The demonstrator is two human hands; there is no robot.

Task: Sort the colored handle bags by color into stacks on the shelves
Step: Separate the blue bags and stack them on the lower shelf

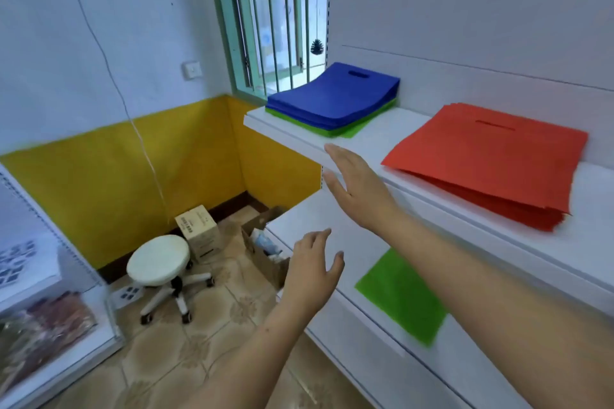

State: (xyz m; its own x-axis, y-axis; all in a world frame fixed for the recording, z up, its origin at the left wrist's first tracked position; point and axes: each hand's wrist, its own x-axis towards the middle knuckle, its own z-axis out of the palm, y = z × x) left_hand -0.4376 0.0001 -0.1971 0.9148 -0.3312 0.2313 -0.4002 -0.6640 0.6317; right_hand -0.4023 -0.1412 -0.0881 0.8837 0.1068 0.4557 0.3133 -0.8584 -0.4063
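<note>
Clearly both hands are empty, and the upper shelf (332,143) serves as the landmark for everything else. At its window end lies a thick stack of blue bags (332,100), handle slot toward the wall, resting directly on a few green bags (352,131) whose edges peek out beneath. That mixed pile looks unsorted, which is probably why the reach heads that way. Farther along the same shelf, well apart from the blue pile, sits a tidy stack of red bags (491,163), seemingly finished. Below the upper shelf, on the lower shelf (299,222), a lone green bag (402,295) lies flat, likely the start of a green stack awaiting the ones trapped under the blue.

The right hand (355,189) hovers just in front of the upper shelf's front edge, fingers straight and spread wide, palm facing left, holding nothing. The left hand (312,272) hangs lower, out from the lower shelf's end, fingers loosely curved and open, also holding nothing. My guess is that lifting the blue stack needs both hands, since floppy bags slide apart easily.
</note>
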